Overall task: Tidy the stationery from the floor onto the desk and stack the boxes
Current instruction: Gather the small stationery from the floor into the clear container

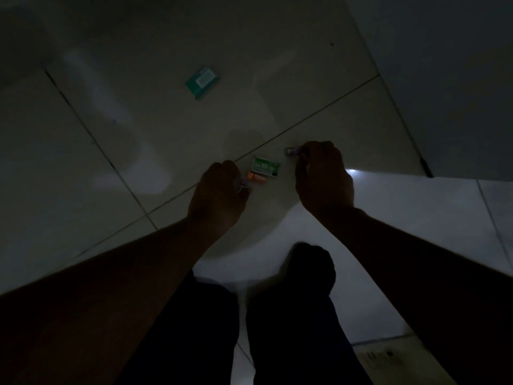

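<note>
The scene is dim. On the tiled floor lies a small green staple box [265, 167] marked "10", between my two hands. An orange and pink eraser-like piece [258, 177] sits against its near edge. My left hand [219, 194] has its fingers curled round a small purple-tipped object [244, 185], whose kind I cannot make out. My right hand [323, 176] grips a small purple item [292, 150] whose end pokes out to the left. A teal box [202, 81] lies farther off on the floor, apart from both hands.
My dark-trousered legs [277, 315] stand below the hands. A dark vertical panel [444, 79] rises at the right, meeting the floor along a slanted edge. Pale floor tiles [97, 134] with dark grout lines stretch to the left and back.
</note>
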A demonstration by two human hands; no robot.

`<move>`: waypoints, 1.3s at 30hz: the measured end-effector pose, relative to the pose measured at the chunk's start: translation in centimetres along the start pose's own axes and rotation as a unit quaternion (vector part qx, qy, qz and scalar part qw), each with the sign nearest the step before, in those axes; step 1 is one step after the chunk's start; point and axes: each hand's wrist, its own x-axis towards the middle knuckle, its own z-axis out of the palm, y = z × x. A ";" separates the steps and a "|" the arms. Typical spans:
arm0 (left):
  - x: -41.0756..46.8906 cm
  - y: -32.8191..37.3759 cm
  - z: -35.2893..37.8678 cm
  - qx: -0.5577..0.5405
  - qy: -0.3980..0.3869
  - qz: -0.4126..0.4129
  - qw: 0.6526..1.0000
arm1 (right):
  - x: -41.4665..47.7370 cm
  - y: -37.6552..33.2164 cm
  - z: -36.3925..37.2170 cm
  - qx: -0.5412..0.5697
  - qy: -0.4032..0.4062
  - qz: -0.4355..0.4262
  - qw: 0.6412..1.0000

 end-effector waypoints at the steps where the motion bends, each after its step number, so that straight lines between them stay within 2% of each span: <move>1: 0.1 -0.1 0.1 -0.004 -0.002 -0.003 1.000 | 0.4 0.1 -0.1 -0.001 0.001 -0.022 1.000; 7: -0.2 -1.0 -0.1 -0.009 0.006 0.007 1.000 | 2.6 0.4 0.0 -0.039 -0.092 -0.111 0.989; 10: -1.0 -1.2 -0.4 0.008 0.035 0.009 0.999 | 2.9 0.5 0.2 -0.034 -0.113 -0.099 0.988; 14: -2.0 -1.3 -1.2 -0.004 0.058 -0.003 0.998 | 1.4 -0.5 0.2 0.006 -0.084 -0.053 0.995; 17: -2.1 -1.4 -1.5 -0.003 0.056 -0.014 0.998 | -1.1 -2.1 0.7 0.031 -0.066 -0.120 0.990; 21: -1.8 -2.1 -2.0 -0.002 0.055 -0.024 0.998 | -3.8 -3.5 2.7 -0.016 -0.108 -0.177 0.978; 26: -2.0 -3.0 -2.8 -0.021 0.066 -0.017 0.997 | -3.5 -4.4 3.6 -0.059 -0.135 -0.159 0.976; 31: -2.4 -4.1 -2.9 -0.031 0.071 -0.020 0.997 | -2.1 -4.3 4.0 -0.002 -0.111 -0.136 0.985; 35: -2.7 -4.8 -2.5 -0.036 0.076 -0.027 0.996 | -1.8 -4.1 4.0 -0.035 -0.115 -0.153 0.981; 39: -2.9 -4.9 -2.3 -0.049 0.081 -0.023 0.995 | -2.5 -4.3 3.5 -0.037 -0.154 -0.155 0.975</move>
